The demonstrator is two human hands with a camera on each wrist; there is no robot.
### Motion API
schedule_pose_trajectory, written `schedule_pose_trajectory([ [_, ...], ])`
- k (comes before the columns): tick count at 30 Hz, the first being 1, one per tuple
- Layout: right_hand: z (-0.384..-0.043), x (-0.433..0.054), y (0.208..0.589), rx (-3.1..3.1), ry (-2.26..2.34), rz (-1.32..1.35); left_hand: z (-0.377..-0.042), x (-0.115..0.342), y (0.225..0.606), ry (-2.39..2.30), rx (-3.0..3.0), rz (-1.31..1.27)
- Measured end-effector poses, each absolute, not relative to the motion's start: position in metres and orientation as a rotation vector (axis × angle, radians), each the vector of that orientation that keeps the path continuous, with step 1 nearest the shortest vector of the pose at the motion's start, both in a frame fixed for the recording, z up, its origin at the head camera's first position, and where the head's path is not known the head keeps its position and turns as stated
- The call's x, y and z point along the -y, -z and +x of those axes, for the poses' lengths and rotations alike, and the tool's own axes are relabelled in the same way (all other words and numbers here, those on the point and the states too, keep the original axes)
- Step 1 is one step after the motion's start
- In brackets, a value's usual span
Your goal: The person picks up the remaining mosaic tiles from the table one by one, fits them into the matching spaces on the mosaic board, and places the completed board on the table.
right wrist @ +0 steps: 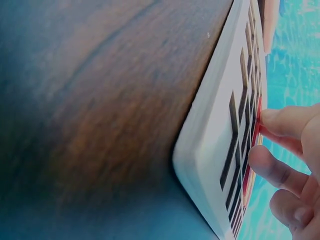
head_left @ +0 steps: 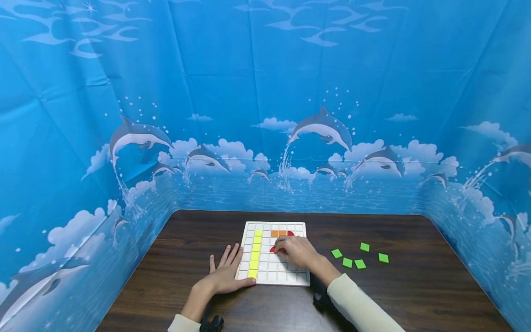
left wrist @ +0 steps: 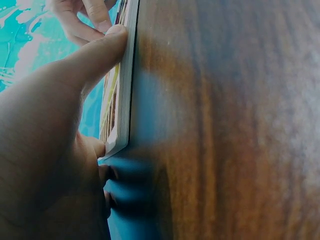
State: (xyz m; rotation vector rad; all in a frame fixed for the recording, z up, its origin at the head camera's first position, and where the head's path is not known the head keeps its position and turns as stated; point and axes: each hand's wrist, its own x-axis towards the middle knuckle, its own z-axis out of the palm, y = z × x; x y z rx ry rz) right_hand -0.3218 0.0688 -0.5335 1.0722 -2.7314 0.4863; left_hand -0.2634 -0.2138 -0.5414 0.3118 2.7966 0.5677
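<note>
A white gridded board (head_left: 274,280) lies on the table. Its left side carries a column of yellow tiles (head_left: 255,248); near the top sit two orange tiles (head_left: 275,234) and a red round-edged tile (head_left: 290,233). My left hand (head_left: 225,276) rests with spread fingers along the board's left edge, thumb at the near corner. Over the middle of the grid, my right hand (head_left: 297,252) pinches at a red tile (head_left: 272,249), partly hidden under its fingers. In the right wrist view, the fingertips (right wrist: 270,118) are right at the red piece, low on the board.
Several loose green tiles (head_left: 347,263) lie on the dark wooden table (head_left: 415,286) to the right of the board. A blue curtain (head_left: 265,92) with dolphins surrounds the table's back and sides.
</note>
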Motion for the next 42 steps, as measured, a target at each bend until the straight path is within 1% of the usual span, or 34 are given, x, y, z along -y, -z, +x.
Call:
schedule_pose_trajectory([
  [9,-0.32,-0.075,0.534,2.705,-0.493,1.043,-0.267,0.217,0.552,-0.677,-2.808,0.346],
  [17,-0.314,-0.087,0.531,2.734,-0.532,0.903,-0.266,0.213,0.547,-0.593,-2.807,0.313],
  [24,-0.308,-0.105,0.53,2.745,-0.548,0.795,-0.263,0.21,0.538,-0.584,-2.793,0.311],
  [42,-0.286,-0.163,0.526,2.777,-0.571,0.516,-0.263,0.212,0.541,-0.565,-2.803,0.291],
])
